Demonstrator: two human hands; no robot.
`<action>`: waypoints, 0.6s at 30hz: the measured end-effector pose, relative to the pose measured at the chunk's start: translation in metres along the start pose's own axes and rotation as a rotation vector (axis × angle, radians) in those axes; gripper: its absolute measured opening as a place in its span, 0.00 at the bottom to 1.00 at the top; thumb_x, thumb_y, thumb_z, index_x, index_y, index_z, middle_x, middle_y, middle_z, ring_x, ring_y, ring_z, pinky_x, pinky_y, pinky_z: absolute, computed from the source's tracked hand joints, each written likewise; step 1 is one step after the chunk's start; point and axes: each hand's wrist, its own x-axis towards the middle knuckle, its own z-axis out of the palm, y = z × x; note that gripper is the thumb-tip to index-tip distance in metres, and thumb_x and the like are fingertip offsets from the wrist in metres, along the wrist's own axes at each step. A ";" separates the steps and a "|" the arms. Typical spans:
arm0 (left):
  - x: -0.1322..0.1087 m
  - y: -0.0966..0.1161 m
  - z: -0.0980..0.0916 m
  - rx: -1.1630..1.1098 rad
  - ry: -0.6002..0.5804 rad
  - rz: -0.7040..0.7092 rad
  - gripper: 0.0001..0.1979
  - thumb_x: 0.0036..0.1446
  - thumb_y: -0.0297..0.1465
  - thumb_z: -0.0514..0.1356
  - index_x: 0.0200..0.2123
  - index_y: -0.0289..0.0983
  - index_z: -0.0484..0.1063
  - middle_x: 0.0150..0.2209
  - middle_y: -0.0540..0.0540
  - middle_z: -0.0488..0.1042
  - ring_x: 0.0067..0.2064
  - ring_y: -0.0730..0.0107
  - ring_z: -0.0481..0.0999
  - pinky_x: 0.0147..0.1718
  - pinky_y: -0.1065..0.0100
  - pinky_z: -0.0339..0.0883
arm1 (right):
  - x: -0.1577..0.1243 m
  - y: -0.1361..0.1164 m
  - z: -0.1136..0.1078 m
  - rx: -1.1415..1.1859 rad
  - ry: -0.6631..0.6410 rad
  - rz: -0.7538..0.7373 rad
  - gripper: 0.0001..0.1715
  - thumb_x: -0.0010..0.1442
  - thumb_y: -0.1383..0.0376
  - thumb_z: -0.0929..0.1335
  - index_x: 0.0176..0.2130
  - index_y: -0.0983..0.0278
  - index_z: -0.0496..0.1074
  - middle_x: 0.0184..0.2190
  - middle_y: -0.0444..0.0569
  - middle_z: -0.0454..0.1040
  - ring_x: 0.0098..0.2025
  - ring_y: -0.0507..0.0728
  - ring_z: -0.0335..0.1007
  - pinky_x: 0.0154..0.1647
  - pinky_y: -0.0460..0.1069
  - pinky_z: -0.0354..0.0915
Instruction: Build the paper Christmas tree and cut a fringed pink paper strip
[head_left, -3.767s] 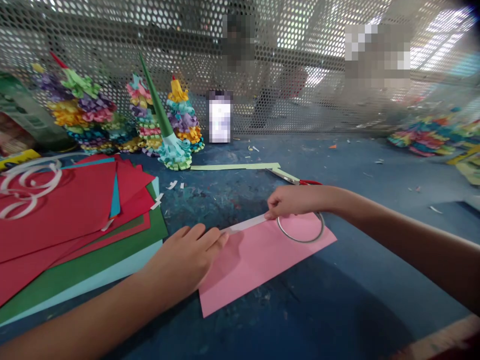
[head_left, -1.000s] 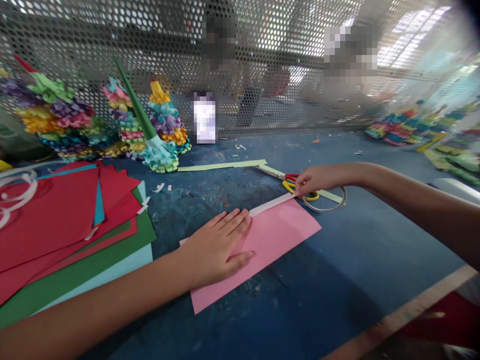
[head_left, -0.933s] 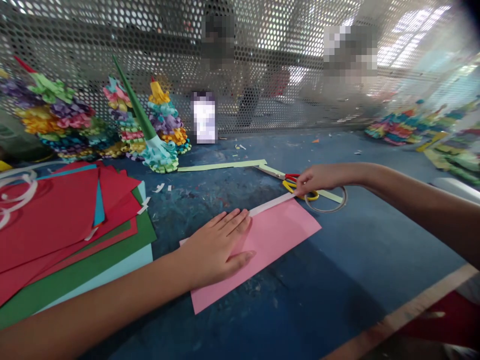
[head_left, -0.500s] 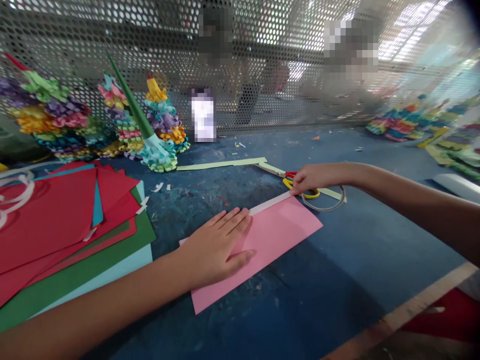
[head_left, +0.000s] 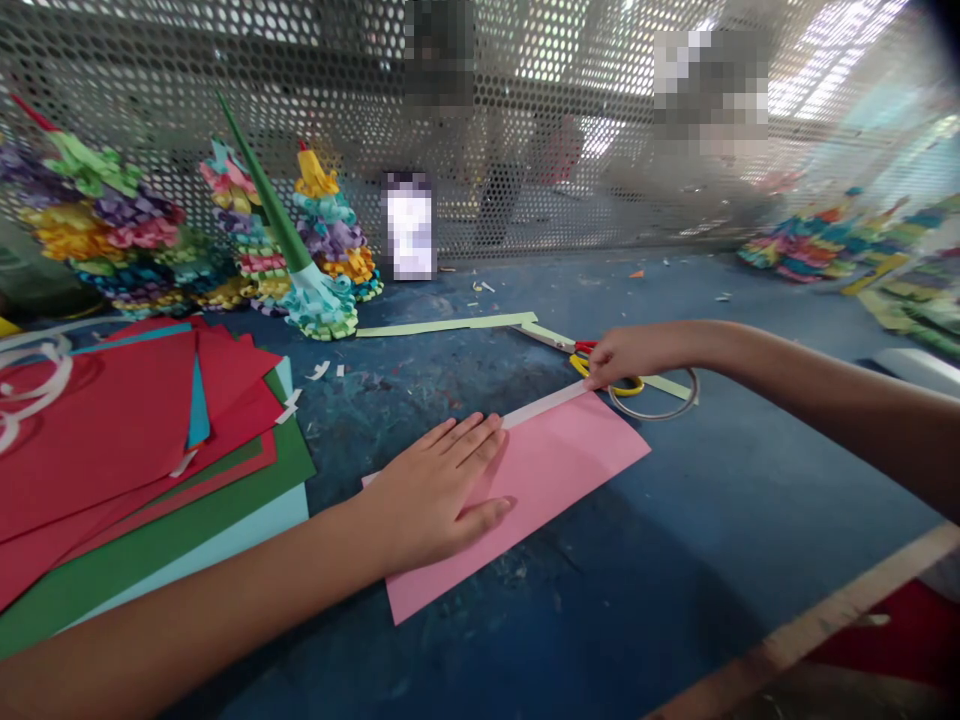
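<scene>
A pink sheet of paper [head_left: 555,455] lies slanted on the blue table, with a white strip of tape [head_left: 546,404] along its far edge. My left hand [head_left: 442,490] rests flat on the sheet's left part, fingers outstretched, the fingertips at the strip. At the sheet's far right corner my right hand [head_left: 619,355] is closed in a pinch on the tape; its fingertips are partly hidden. The thin tape roll [head_left: 694,385] stands out beside that hand. Scissors with red and yellow handles [head_left: 576,370] lie just behind it, blades pointing left.
Stacked red, green and blue paper [head_left: 97,430] covers the left side, with a white ring [head_left: 60,375] on top. Fringed paper cones [head_left: 322,295] stand behind. Pale green strips [head_left: 450,325], white scraps and a phone [head_left: 409,230] lie or stand farther back, before a perforated metal screen [head_left: 525,180].
The view has shifted slightly. Both hands, the pink sheet and the tape keep almost the same places relative to each other.
</scene>
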 end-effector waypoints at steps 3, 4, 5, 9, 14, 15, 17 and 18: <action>0.000 -0.001 0.000 -0.002 0.000 -0.001 0.38 0.67 0.52 0.38 0.70 0.33 0.44 0.72 0.42 0.41 0.72 0.59 0.42 0.68 0.56 0.37 | 0.000 -0.002 0.000 -0.010 0.008 0.009 0.25 0.55 0.44 0.67 0.27 0.63 0.73 0.25 0.46 0.68 0.26 0.53 0.58 0.26 0.48 0.51; 0.000 -0.001 0.000 -0.003 -0.002 -0.001 0.38 0.67 0.52 0.38 0.70 0.33 0.44 0.72 0.42 0.41 0.72 0.58 0.42 0.68 0.55 0.37 | 0.000 -0.003 0.000 -0.011 0.010 0.010 0.25 0.55 0.44 0.67 0.27 0.63 0.73 0.25 0.46 0.68 0.26 0.53 0.58 0.26 0.48 0.51; 0.000 -0.001 -0.001 -0.005 -0.004 -0.002 0.38 0.67 0.52 0.37 0.70 0.33 0.44 0.72 0.42 0.41 0.72 0.58 0.42 0.68 0.55 0.38 | -0.001 -0.004 0.000 -0.012 0.011 0.011 0.25 0.55 0.44 0.67 0.27 0.63 0.72 0.24 0.46 0.68 0.26 0.53 0.58 0.26 0.48 0.51; 0.000 0.000 -0.001 -0.002 -0.015 -0.006 0.38 0.67 0.52 0.37 0.70 0.33 0.44 0.72 0.42 0.41 0.72 0.59 0.42 0.68 0.56 0.37 | -0.001 -0.005 0.000 -0.018 0.007 0.010 0.24 0.56 0.45 0.66 0.26 0.63 0.72 0.24 0.45 0.66 0.26 0.53 0.56 0.26 0.48 0.50; 0.001 -0.001 -0.001 0.001 -0.016 -0.011 0.38 0.67 0.53 0.37 0.70 0.33 0.44 0.72 0.43 0.41 0.72 0.59 0.42 0.68 0.56 0.36 | -0.003 -0.012 -0.001 -0.036 -0.001 0.015 0.22 0.57 0.48 0.66 0.27 0.64 0.71 0.24 0.45 0.65 0.26 0.53 0.55 0.27 0.49 0.50; 0.001 -0.001 -0.001 0.001 -0.015 -0.010 0.38 0.67 0.53 0.37 0.70 0.33 0.44 0.72 0.43 0.40 0.72 0.59 0.42 0.68 0.56 0.36 | -0.004 -0.014 -0.002 -0.041 -0.004 0.015 0.22 0.58 0.49 0.66 0.27 0.65 0.71 0.24 0.46 0.65 0.26 0.53 0.55 0.27 0.50 0.50; 0.000 -0.001 -0.001 0.001 -0.014 -0.011 0.38 0.67 0.53 0.37 0.70 0.33 0.44 0.72 0.43 0.40 0.72 0.59 0.42 0.68 0.57 0.36 | -0.006 -0.019 -0.002 -0.052 -0.007 0.017 0.20 0.60 0.52 0.65 0.28 0.66 0.70 0.24 0.46 0.64 0.26 0.52 0.54 0.27 0.50 0.50; 0.000 -0.001 -0.001 0.001 -0.017 -0.010 0.38 0.67 0.53 0.37 0.70 0.34 0.44 0.72 0.43 0.40 0.72 0.59 0.42 0.68 0.57 0.36 | -0.007 -0.022 -0.002 -0.060 -0.008 0.021 0.19 0.60 0.54 0.65 0.28 0.66 0.70 0.24 0.46 0.64 0.26 0.52 0.54 0.27 0.50 0.49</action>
